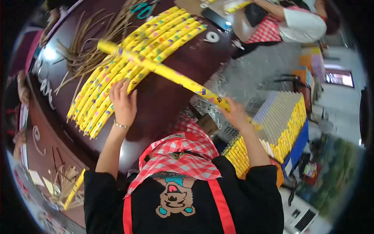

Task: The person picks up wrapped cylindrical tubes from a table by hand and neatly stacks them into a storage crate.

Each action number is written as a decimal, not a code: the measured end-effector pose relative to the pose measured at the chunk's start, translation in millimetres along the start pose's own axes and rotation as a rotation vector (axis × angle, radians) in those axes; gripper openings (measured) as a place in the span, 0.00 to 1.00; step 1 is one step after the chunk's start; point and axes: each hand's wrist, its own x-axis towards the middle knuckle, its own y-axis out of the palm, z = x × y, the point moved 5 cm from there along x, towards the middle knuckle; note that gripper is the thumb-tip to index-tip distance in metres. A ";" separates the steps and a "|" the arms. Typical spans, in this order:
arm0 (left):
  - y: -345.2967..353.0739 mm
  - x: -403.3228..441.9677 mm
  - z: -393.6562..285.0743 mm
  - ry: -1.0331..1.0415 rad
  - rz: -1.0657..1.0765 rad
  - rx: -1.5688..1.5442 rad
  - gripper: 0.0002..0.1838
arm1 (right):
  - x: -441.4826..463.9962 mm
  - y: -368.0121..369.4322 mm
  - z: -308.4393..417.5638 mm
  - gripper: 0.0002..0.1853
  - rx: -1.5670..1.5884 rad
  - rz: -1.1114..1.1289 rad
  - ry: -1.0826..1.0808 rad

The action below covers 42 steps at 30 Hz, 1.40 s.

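Note:
My right hand [232,114] grips a long yellow tube [171,75] near its lower end. The tube has a small coloured print and slants up to the left above the table; its far end is slightly blurred. Several similar yellow tubes [150,48] lie side by side in a row on the dark red table [177,102]. My left hand [124,104] rests at the near edge of this row, fingers apart, holding nothing I can see. The fingertips are over or against the nearest tubes; exact contact is hard to tell.
Brown strips [80,48] lie beyond the row, near teal-handled scissors [141,10]. A white tape roll [212,37] and a phone [215,18] sit at the right. Stacked yellow tubes [290,130] stand to my right. Another person [302,25] works at the upper right.

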 end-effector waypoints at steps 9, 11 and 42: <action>94.7 -102.6 -70.4 0.385 0.806 -0.059 0.47 | -128.7 18.4 -0.7 0.14 1.250 -0.147 0.684; 103.4 -109.2 -65.1 0.426 0.876 -0.016 0.50 | -150.7 23.0 -4.1 0.15 1.475 -0.241 0.756; 115.5 -123.2 -62.3 0.526 0.878 0.165 0.51 | -281.3 -5.1 18.6 0.29 1.798 -0.781 0.785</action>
